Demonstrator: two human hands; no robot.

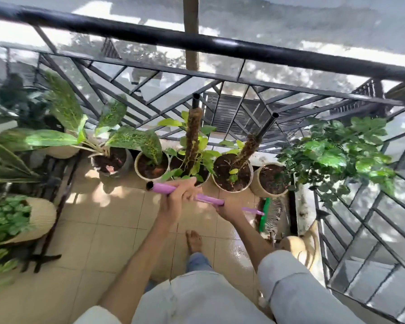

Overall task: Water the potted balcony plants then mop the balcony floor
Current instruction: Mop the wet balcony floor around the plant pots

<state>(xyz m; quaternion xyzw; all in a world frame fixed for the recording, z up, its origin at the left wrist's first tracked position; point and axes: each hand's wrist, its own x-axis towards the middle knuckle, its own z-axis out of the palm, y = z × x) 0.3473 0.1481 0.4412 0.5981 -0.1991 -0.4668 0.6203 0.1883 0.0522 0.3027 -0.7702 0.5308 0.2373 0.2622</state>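
Purple mop handle [171,190] slants down-right to the mop head [265,213] by the floor's right edge; our left hand [175,202] grips high, right hand [229,210] lower, nearer it.

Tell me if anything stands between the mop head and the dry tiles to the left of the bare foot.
Nothing visible does. The mop head lies on the tiles in the right corner, below the pots. Both hands, left and right, hold the purple handle. The bare foot stands nearest that path.
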